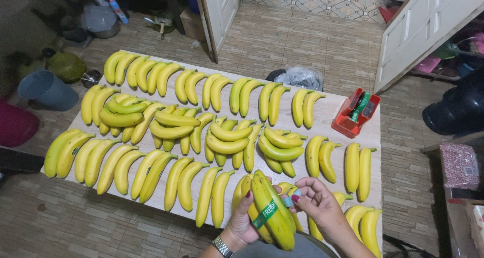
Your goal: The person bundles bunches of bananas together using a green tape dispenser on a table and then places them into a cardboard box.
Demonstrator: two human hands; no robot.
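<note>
Nearest the camera, the left hand point(242, 222) grips a bunch of bananas point(269, 210) from beneath, fingers curled shut around it, while the right hand point(315, 202) pinches the end of a green tape band point(266, 213) wrapped across the bunch. Beyond them, paired bananas point(201, 122) lie in rows over the wooden table point(330, 112), with a red tape dispenser point(356, 112) at its far right.

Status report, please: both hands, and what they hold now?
Left hand grips banana bunch, green tape band around it. Right hand pinches the band's end. Tape dispenser far right on table. Nothing in the way.
</note>
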